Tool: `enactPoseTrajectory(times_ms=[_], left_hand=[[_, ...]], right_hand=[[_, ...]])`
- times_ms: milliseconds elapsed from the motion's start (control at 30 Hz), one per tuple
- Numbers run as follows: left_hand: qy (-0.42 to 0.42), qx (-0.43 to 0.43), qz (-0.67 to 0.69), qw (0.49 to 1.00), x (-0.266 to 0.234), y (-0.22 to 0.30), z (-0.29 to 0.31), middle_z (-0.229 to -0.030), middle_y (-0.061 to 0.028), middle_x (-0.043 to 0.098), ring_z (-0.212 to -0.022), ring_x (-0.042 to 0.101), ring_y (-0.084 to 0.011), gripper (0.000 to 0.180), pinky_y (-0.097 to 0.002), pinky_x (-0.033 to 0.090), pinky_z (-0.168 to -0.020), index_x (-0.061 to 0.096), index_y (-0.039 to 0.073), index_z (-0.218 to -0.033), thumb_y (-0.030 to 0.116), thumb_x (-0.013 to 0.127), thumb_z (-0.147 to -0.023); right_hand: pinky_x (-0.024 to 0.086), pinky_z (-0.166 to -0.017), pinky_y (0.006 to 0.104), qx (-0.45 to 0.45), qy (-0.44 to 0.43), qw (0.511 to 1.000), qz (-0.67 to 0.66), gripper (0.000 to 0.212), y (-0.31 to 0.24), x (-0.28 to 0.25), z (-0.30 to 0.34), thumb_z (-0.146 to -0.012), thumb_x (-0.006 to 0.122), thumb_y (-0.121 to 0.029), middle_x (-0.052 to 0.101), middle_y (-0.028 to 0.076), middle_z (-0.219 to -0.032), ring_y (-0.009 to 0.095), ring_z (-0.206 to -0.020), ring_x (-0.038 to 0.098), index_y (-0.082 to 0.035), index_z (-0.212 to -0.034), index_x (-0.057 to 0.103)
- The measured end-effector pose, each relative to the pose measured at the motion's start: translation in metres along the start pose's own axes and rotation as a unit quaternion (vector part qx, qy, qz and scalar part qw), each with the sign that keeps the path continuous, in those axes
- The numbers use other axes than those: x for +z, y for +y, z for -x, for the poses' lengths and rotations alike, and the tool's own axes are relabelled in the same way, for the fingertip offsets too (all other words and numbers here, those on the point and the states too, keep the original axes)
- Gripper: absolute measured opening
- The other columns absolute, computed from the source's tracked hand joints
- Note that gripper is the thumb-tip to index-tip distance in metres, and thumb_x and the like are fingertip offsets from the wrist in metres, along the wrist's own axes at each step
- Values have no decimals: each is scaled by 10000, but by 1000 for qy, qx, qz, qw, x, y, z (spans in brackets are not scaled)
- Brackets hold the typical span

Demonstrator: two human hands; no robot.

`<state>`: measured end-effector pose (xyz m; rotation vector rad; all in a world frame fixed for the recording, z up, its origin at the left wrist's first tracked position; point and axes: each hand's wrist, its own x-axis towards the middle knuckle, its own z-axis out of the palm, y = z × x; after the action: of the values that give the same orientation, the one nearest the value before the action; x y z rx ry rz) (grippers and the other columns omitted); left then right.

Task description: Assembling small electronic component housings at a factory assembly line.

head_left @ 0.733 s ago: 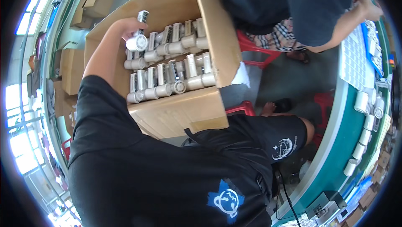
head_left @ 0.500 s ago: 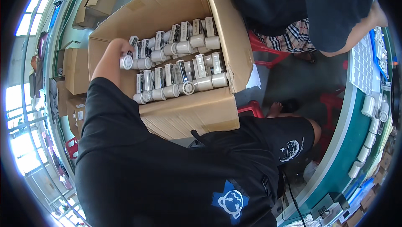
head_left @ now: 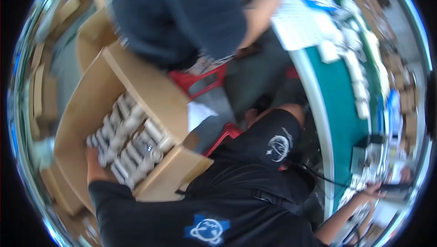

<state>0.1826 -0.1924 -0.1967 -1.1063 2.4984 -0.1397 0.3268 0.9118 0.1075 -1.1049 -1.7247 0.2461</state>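
Left hand (head_left: 94,167) in cardboard box (head_left: 150,87) among metal fittings (head_left: 132,142), grip unclear, co-worker (head_left: 182,14) beside green table (head_left: 346,110)

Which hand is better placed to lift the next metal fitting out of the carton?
Left, probably. The left hand already rests inside the cardboard carton against the metal fittings. The right hand is far off by the green bench.

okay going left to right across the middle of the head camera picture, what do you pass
Cardboard box → left hand at the metal fittings inside it → red stool → dark knee → green table → right hand at its far edge.
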Motion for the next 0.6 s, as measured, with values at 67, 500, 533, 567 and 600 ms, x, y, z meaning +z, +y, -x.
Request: enactPoseTrajectory(times_ms=[67, 500, 533, 567, 600], left_hand=[[41, 7, 70, 997, -15, 85, 45, -1053, -286, 565, -1046, 520, -409, 403, -452, 435, -856, 580, -70, -952, 290, 566, -770], [-344, 443, 258, 787, -343, 350, 329, -684, -41, 584, -549, 560, -105, 112, -202, 444, -458, 580, 22, -876, 123, 541, -849], [-330, 489, 295, 752, -346, 372, 356, -714, -22, 578, -588, 551, -85, 104, -191, 440, -489, 574, 24, -893, 114, 551, -845], [-322, 544, 302, 713, -351, 402, 383, -745, -17, 570, -629, 540, -79, 107, -192, 438, -534, 572, 19, -900, 105, 559, -838], [-314, 600, 302, 670, -355, 436, 409, -776, -12, 562, -669, 528, -74, 113, -192, 435, -579, 570, 14, -908, 97, 567, -831]], right_hand=[[372, -431, 234, 9, 45, 995, -88, 486, -28, -20, 4, -873, 573, -285, 527, 52, -573, 105, -461, 458, -11, -1215, 363], [404, -463, 202, -50, 66, 968, -237, 242, -50, -27, 19, -912, 497, -142, 577, 90, -818, 89, -525, 495, 7, -1086, 419], [414, -472, 207, -57, 45, 968, -238, 262, -50, -29, 20, -909, 498, -145, 565, 113, -879, 102, -536, 503, 15, -1092, 398], [414, -472, 207, -54, 50, 969, -237, 262, -53, -28, 20, -909, 498, -145, 565, 113, -879, 102, -536, 503, 15, -1092, 398], [414, -472, 207, -72, 48, 963, -255, 274, -59, -27, 22, -908, 500, -153, 559, 125, -912, 106, -537, 504, 15, -1095, 390]])
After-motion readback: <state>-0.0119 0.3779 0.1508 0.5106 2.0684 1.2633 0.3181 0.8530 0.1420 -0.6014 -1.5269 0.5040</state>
